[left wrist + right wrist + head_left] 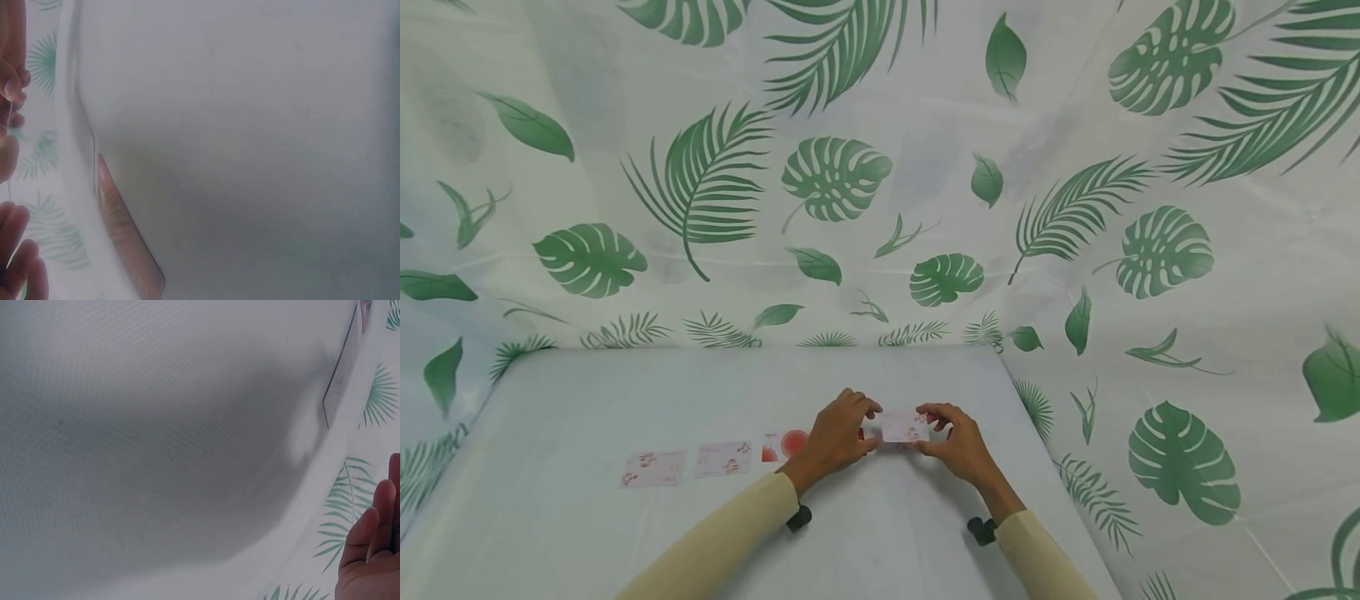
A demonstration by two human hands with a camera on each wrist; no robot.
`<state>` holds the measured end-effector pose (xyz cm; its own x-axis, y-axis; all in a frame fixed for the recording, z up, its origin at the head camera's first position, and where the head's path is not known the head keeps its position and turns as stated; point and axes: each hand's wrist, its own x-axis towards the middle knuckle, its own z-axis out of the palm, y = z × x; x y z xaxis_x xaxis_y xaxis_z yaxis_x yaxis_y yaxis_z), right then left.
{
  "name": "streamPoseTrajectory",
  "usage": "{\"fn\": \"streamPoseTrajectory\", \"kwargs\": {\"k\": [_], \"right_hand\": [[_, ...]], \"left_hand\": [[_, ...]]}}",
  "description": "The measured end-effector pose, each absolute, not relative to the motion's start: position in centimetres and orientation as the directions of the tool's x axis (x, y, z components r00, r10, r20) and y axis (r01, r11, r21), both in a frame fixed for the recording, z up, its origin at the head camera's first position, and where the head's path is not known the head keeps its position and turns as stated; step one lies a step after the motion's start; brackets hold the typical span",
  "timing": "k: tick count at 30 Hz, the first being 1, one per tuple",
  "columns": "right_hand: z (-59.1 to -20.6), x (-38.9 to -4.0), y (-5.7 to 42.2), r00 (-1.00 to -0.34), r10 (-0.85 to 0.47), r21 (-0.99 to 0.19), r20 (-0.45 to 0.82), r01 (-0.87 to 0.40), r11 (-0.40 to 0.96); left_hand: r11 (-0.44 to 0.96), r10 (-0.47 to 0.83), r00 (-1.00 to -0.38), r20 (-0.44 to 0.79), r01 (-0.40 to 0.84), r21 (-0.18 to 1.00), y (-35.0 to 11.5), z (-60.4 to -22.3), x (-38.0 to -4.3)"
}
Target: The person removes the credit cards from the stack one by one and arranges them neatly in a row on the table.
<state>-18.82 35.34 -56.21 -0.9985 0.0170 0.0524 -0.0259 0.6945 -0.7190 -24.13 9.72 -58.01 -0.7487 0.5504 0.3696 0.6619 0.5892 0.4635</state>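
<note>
A pale pink card (904, 426) with small red and gold printing is held up over the white table. My left hand (838, 435) pinches its left side between thumb and fingers. On the opposite side, my right hand (958, 440) grips it by the right edge. Seen from the left wrist, the held card is a thin line between the fingertips (9, 156). Below it, another pale card (340, 378) lies on the table in the right wrist view. A red card (784, 444) lies left of my left hand, which partly covers the row.
Two pale pink printed cards, one at the far left (652, 469) and one beside it (723, 459), continue the row leftward. A white cloth covers the table (580, 392). Leaf-patterned curtain (850, 292) rises behind the table and along its sides.
</note>
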Motion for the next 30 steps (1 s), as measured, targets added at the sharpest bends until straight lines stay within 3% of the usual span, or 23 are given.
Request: {"fn": "streamPoseTrajectory", "kwargs": {"k": [30], "right_hand": [[-56.8, -18.4, 37.4, -0.998, 0.060, -0.693, 0.002, 0.041, 0.719]], "left_hand": [[0.618, 0.533, -0.763, 0.365, 0.646, 0.448, 12.6, -59.1, -23.8]]}}
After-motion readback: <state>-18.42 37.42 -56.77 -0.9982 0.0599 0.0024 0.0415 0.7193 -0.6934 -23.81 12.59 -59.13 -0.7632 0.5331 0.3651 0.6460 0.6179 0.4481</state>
